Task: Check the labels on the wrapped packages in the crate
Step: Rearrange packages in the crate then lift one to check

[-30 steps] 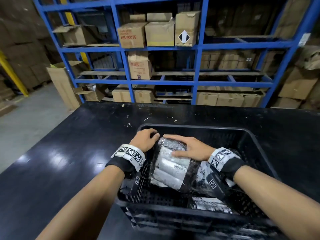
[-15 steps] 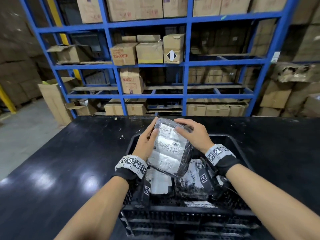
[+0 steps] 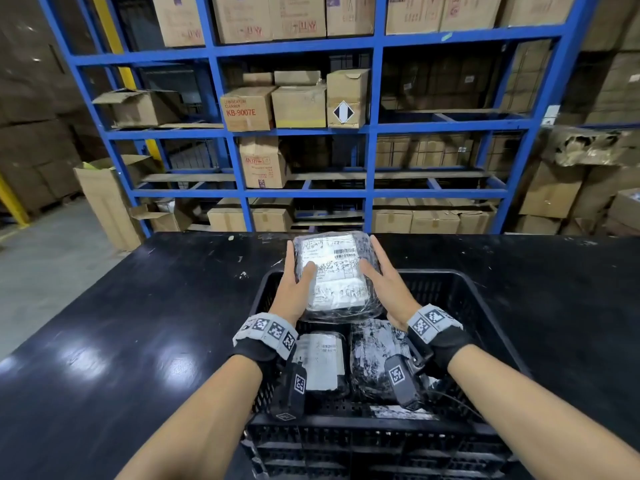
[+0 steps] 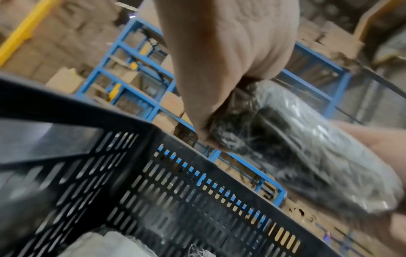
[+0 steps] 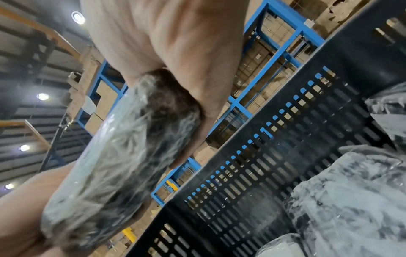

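Package (image 3: 334,275) raised higher; left hand (image 3: 294,289), right hand (image 3: 388,285) grip sides.

The label (image 3: 330,271) on the package (image 3: 341,308) held between both hands shows a barcode and lines of print, all too small to read. The left hand (image 3: 296,289) covers that label's left edge with its thumb; its fingers go behind the package, out of sight. The right hand (image 3: 384,282) likewise hides its fingers down the far side. Below the wrists, a second package (image 3: 320,362) carries a label partly covered by the left wrist strap, and the wrapped bundle (image 3: 372,358) next to it sits half behind the right wrist device (no label visible). Both wrist views are motion-blurred, with the palms cut off by the top edge.
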